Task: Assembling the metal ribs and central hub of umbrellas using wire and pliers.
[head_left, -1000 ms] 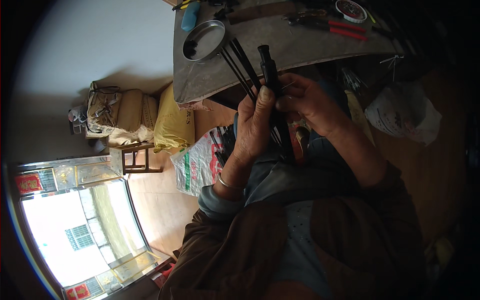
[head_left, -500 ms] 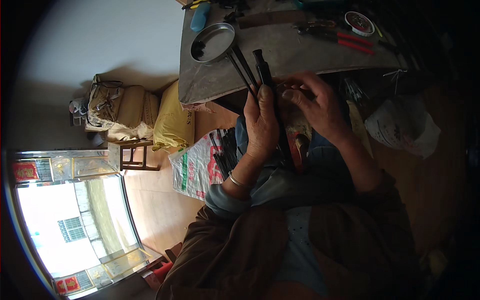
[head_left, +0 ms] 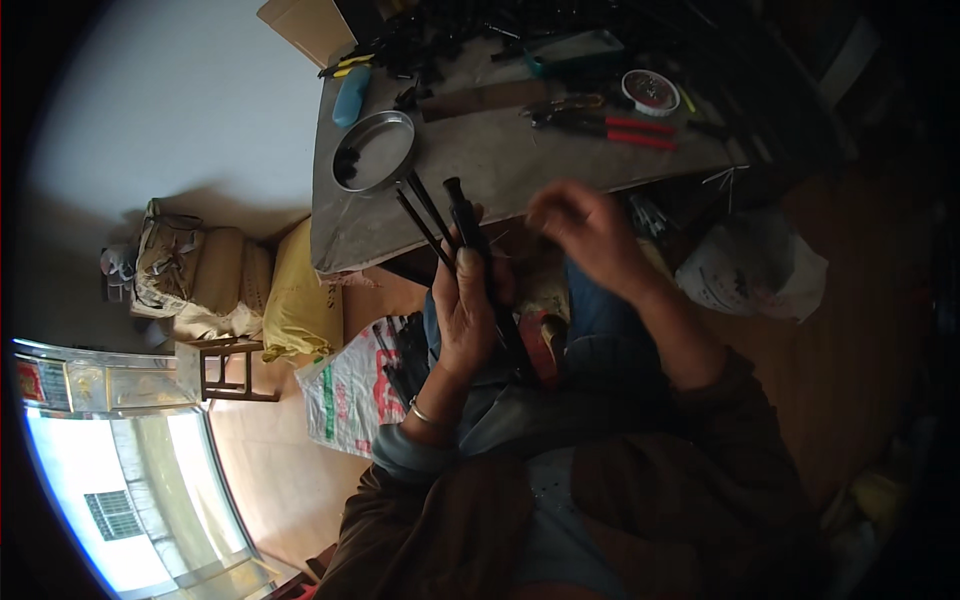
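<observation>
Your left hand (head_left: 468,310) is wrapped around a bundle of black rods (head_left: 470,225), thumb lying along them, so the rods stick up past your fingers and fan out over the near edge of the grey table (head_left: 520,165). Two thinner rods lean off to the left, their tips close to the round metal dish (head_left: 375,150) that sits near the table's left edge with a few dark bits in it.

Your right hand (head_left: 585,225) hovers just to the right of the rods, apart from them, over the near edge of the table. Its fingers are curled and pinched together, but it is blurred and you cannot tell whether anything small sits between the fingertips.

Further back on the table lie red-handled pliers (head_left: 600,125), a round spool (head_left: 650,92) near the far right corner, and a blue handle (head_left: 350,95) by the far left corner. A white plastic bag (head_left: 755,270) sits on the floor to your right, and a printed sack (head_left: 350,390) of dark rods to your left.
</observation>
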Available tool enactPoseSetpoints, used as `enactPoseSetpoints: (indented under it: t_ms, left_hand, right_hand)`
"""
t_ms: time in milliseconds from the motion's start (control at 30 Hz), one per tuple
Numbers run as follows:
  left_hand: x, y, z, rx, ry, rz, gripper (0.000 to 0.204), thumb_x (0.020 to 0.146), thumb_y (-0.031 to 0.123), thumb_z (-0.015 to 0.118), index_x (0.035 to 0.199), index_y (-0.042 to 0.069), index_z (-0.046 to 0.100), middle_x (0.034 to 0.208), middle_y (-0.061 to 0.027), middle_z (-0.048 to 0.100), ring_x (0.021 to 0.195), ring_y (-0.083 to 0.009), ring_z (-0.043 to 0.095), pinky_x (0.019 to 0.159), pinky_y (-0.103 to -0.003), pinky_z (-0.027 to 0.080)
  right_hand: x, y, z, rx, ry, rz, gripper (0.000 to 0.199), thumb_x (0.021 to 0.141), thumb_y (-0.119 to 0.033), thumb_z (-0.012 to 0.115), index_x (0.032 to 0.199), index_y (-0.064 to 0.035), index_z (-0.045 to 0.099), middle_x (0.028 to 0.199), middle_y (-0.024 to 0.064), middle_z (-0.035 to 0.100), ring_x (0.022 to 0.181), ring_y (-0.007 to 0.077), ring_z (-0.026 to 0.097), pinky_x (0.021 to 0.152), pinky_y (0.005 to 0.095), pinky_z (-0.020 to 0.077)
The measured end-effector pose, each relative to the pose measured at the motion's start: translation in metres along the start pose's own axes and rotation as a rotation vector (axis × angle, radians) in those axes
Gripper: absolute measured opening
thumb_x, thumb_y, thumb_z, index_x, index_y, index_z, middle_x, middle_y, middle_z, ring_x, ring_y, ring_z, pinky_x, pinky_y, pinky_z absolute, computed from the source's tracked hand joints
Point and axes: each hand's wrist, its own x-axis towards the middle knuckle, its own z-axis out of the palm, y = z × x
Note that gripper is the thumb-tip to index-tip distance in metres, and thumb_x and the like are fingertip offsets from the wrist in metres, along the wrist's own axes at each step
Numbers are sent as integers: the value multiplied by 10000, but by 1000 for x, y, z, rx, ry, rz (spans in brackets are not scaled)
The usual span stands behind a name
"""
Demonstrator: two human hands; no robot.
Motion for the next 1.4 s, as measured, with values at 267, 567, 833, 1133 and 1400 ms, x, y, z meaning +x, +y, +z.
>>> enactPoseSetpoints:
  t_ms: [267, 567, 833, 1133, 1400]
  left_hand:
    - [6, -4, -19, 44, -80, -93, 361, 1004, 371, 441, 1010, 18, 516, 689, -24, 554, 631, -98, 527, 595, -243, 442]
    - [6, -3, -19, 164, -1, -24, 393, 1004, 425, 400, 907, 54, 484, 616, -2, 489, 489, -82, 463, 475, -222, 384]
    - [11, -3, -26, 161, 43, -101, 466, 989, 489, 392, 853, 61, 518, 635, 4, 486, 493, -76, 454, 449, -225, 362]
    - [15, -15, -17, 200, 101, -61, 506, 984, 513, 388, 869, 53, 562, 618, 14, 484, 499, -70, 448, 456, -220, 348]
    - [9, -7, -14, 111, 93, -125, 492, 955, 550, 435, 901, 65, 500, 675, 26, 477, 553, -35, 431, 464, -196, 344]
  right_hand:
    - [68, 48, -95, -1230, 152, -137, 225, 795, -261, 713, 883, -103, 581, 984, 58, 567, 999, 290, 512, 844, 467, 378]
    - [79, 61, -108, -1364, 40, -486, 216, 875, -240, 632, 860, -69, 501, 871, 105, 498, 883, 299, 497, 791, 430, 397]
    - [26, -10, -63, -349, 136, 207, 181, 968, -214, 520, 974, -36, 488, 710, 52, 555, 631, 141, 539, 605, 322, 461]
    - [-37, -19, -24, -909, -55, -514, 482, 572, 72, 747, 940, -103, 490, 1000, 64, 534, 931, 273, 561, 787, 412, 415]
    - [-36, -31, -24, -1042, -51, -487, 487, 566, 65, 757, 954, -112, 523, 1006, 43, 528, 943, 251, 551, 787, 402, 405]
